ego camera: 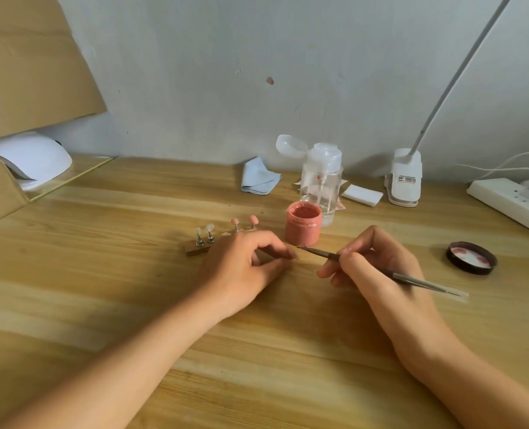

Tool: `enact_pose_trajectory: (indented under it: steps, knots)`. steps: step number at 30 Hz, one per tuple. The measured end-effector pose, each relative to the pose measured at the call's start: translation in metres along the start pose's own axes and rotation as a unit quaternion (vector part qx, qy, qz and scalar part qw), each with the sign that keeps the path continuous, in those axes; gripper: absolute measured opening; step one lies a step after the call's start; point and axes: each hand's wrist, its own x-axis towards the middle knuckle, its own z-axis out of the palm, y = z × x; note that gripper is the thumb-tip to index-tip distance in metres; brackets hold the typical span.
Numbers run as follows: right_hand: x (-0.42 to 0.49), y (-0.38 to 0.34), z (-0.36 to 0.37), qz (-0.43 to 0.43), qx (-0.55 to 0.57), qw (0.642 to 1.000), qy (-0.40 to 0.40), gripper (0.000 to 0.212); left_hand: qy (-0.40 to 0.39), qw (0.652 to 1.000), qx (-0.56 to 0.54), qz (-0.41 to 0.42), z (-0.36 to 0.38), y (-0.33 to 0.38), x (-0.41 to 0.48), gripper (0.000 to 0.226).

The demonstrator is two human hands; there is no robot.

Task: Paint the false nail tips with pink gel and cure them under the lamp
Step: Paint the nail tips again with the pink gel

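Brush [318, 252] in right hand [380, 274], pink jar [303, 229] open

Your tips [235, 221]: two pink, two clear
Upright on a bar [195, 251], clear left, pink right. The open gel jar [303, 227] sits just right of them, its lid [471, 257] inside-up well apart. Your right hand [377, 267] grips the brush [317, 252], bristles by the jar. The white lamp [37, 159] sits far left.

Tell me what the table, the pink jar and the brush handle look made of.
The table: wood or wood-look board, matte, grain stripes show. The jar: probably plastic, opaque pink, dull sheen. The brush handle: seems metal, grey, with a bright glint.
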Motion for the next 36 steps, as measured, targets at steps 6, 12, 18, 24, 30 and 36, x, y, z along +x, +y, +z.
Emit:
enact_pose_trajectory:
  steps: [6,12,18,24,30,36]
  knots:
    - [-0.001,-0.004,0.005,0.002,-0.030,0.999,-0.026,0.004,0.002,1.000,0.000,-0.012,-0.001,0.002,0.001,0.016]
    - [-0.002,-0.008,0.005,0.004,-0.038,0.999,-0.023,0.002,0.001,1.000,-0.002,-0.014,-0.001,0.002,0.000,0.015]
    - [-0.004,-0.010,0.005,0.004,-0.035,0.999,-0.024,0.006,0.005,1.000,-0.005,-0.011,0.000,0.001,0.000,0.003]
    - [-0.005,-0.012,0.004,0.010,-0.045,0.998,-0.030,0.008,0.006,1.000,-0.004,-0.002,-0.001,0.003,-0.001,0.006]
    - [-0.003,-0.009,0.003,0.009,-0.053,0.998,-0.024,0.005,0.006,1.000,-0.010,-0.001,-0.001,0.002,-0.001,0.012]
    - [-0.001,-0.006,0.003,-0.003,-0.065,0.998,-0.028,0.007,0.004,1.000,-0.011,0.001,-0.001,0.002,-0.001,0.013]
